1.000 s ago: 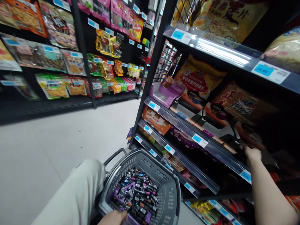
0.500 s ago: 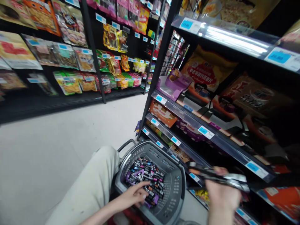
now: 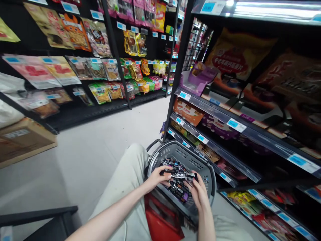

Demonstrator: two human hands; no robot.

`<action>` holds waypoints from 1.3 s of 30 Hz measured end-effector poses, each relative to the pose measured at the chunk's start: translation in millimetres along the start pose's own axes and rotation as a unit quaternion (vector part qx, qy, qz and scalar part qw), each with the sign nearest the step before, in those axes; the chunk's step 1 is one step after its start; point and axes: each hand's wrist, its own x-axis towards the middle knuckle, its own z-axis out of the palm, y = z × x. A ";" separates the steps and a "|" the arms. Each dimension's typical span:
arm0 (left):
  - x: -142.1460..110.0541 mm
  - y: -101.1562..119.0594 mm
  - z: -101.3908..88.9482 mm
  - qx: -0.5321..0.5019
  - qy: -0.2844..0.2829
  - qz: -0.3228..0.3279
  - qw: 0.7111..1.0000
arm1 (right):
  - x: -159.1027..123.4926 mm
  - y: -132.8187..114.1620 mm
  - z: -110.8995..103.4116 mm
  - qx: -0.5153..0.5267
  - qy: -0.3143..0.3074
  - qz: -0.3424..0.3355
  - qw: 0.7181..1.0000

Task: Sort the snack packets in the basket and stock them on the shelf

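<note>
Your left hand [image 3: 162,176] is partly closed, its thumb and fingers pressed on the left end of a small bunch of slim stick packets [image 3: 180,175], and your right hand [image 3: 200,192] is curled in a narrow hold at the other end. The bunch lies crosswise between your two hands, touching both, mostly dark with silvery glints and a brownish orange patch beside your left fingers. The packets overlap, so I cannot tell you how many you have. You hold them over the mouth of the grey basket [image 3: 188,160], and just under your fingers lies a loose heap of packets [image 3: 177,192], with a purple piece [image 3: 185,196] showing toward your right hand. Your left leg in pale trousers [image 3: 120,185] reaches forward along the basket's left side, and a red object [image 3: 160,219], too partly hidden to identify, shows below the near rim between your forearms. On your right, close to the basket, stands the dark shelf unit [image 3: 265,135], with a purple carton [image 3: 200,78] on one tier and an orange carton [image 3: 188,111] on the tier below it
</note>
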 end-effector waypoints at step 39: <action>4.1 -1.8 -9.8 0.005 0.187 0.093 0.978 | 1.8 9.1 3.6 -0.505 0.042 -0.161 0.847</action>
